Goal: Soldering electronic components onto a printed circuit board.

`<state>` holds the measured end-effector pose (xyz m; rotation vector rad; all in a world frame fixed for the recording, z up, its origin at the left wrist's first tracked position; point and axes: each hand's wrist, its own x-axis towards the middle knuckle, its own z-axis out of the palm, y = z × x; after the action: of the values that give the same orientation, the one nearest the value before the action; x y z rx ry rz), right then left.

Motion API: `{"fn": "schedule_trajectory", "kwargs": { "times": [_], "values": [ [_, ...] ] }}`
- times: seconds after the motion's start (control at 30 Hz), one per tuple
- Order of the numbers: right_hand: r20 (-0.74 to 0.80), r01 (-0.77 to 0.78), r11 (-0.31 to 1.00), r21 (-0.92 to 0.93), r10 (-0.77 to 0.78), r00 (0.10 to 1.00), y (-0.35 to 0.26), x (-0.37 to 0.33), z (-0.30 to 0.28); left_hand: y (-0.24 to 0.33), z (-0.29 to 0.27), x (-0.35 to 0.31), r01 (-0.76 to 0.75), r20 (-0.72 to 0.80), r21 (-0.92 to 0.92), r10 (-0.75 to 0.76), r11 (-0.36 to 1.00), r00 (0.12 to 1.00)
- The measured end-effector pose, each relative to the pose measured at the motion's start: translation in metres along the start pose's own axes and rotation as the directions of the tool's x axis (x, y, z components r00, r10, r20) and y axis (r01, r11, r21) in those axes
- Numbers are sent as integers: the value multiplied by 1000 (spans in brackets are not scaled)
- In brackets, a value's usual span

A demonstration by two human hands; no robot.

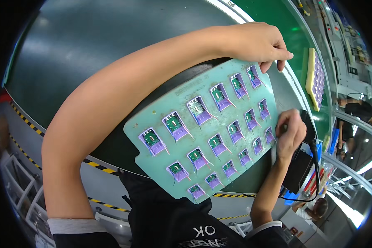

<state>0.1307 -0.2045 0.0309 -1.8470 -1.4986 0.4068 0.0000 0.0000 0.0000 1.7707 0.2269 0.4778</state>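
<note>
Pale green fixture tray [219,165] lies tilted on dark surface [91,45], far edge pinched in left hand [260,41] grip. Right hand [291,132] fingers closed on dark tool beside small purple-green parts [198,111]. Risk: tray slipping, parts popping out.

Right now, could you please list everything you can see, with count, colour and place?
carrier board: one, pale green, on the dark belt, centre.
small circuit modules: about twenty, green with purple, in rows on the board.
dark belt: one, dark green, upper left.
second tray: one, yellowish with purple parts, far right.
black box: one, beside the right wrist.
left hand: grips the board's far edge.
right hand: fingers closed, at the board's right edge.
</note>
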Motion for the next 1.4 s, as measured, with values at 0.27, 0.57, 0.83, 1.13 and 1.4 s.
{"fn": "schedule_trajectory", "kwargs": {
  "times": [0.27, 0.57, 0.83, 1.13, 1.4],
  "values": [
    [-534, 24, 978, -206, -133, 835, 11, -71, -49, 9, -3, 2, 5, 49, 66, -8, 998, 999],
    [-758, -409, 912, 17, 279, 590, 33, -94, -95, 12, -1, 21, 36, 35, 31, -37, 999, 999],
    [-806, -225, 961, 162, 260, 531, 38, -84, -111, 23, -4, 24, 56, 34, 31, -57, 998, 998],
    [-802, -123, 983, 137, 183, 568, 40, -85, -129, 21, 5, 37, 28, 57, -15, -27, 999, 998],
    [-797, -110, 989, 102, 147, 586, 63, -76, -151, 22, 15, 55, 74, -1, -37, -74, 997, 997]
  ]
}}
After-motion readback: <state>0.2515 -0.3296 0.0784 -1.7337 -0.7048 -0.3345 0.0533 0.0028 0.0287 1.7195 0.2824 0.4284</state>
